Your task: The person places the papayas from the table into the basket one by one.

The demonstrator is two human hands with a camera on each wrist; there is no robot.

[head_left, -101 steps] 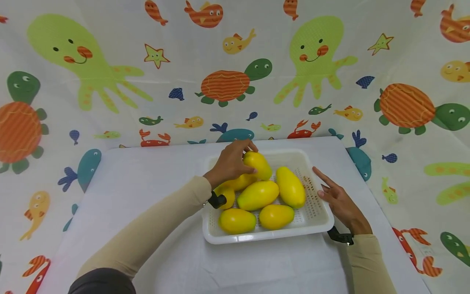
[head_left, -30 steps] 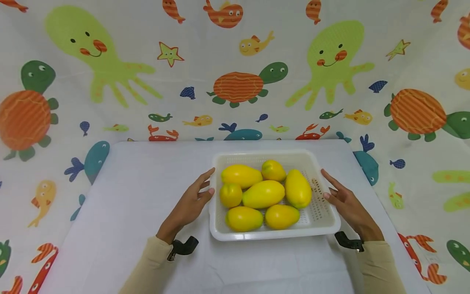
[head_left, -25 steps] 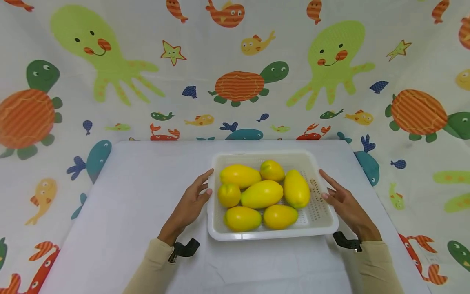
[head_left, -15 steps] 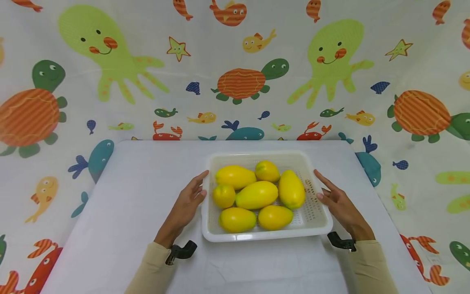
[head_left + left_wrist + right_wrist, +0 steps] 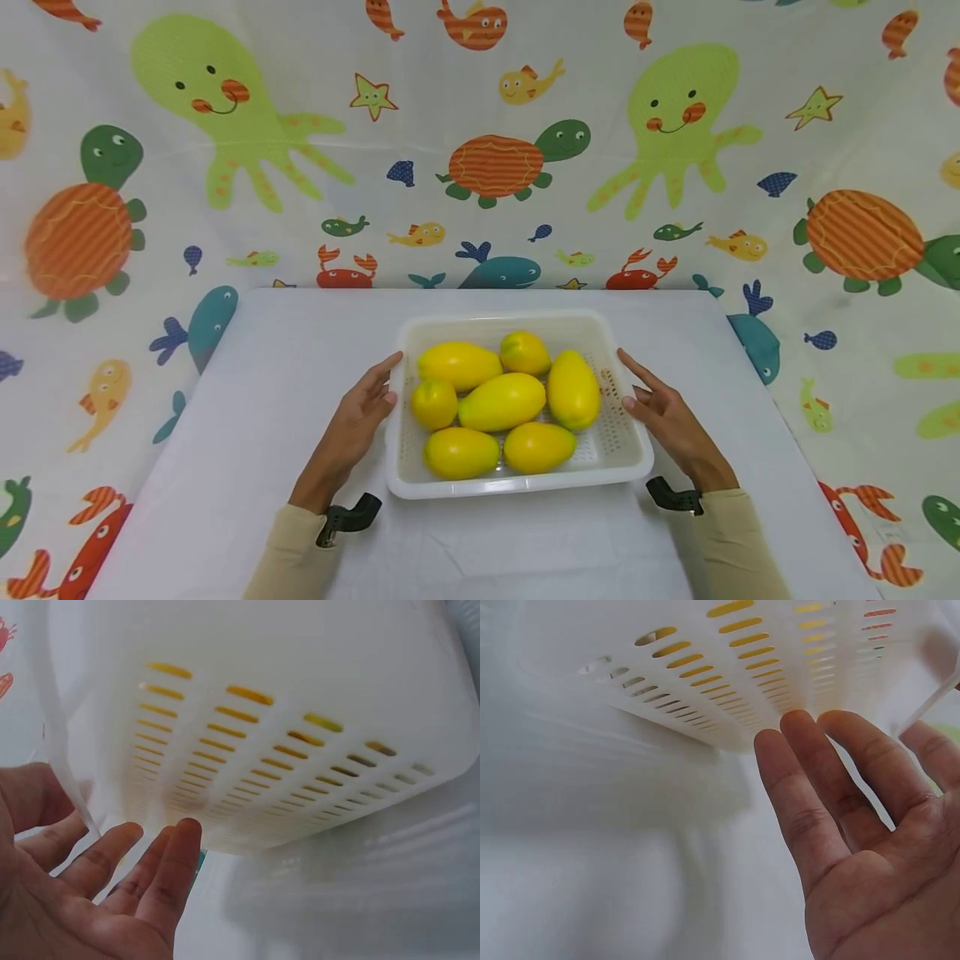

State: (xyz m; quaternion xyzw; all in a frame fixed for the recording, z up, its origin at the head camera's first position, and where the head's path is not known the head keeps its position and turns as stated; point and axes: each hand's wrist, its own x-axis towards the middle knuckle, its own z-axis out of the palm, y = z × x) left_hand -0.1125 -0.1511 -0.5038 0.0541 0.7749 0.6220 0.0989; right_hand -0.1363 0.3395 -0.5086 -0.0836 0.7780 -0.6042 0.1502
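A white plastic basket [image 5: 517, 485] with slotted walls sits at the middle of the table in the head view. It holds several plump yellow, mango-like fruits [image 5: 502, 402], some tinged green at the ends. My left hand [image 5: 352, 421] grips its left rim, thumb at the top edge. In the left wrist view, the other fingers [image 5: 166, 881] reach along the outer wall. On the opposite short side, my right hand [image 5: 678, 433] has its thumb at the rim and its index finger pointing along the edge. Its fingertips [image 5: 799, 724] meet the slotted wall in the right wrist view.
A white cloth [image 5: 300, 350] covers the table under the basket. Behind and at both sides hangs a curtain [image 5: 465, 92] printed with sea animals. A black band [image 5: 352, 517] with a protruding mount sits on each wrist.
Earlier, my left hand held a fruit at the basket's back; it now lies inside. That hand moved to the left rim, and the basket has shifted left with both hands.
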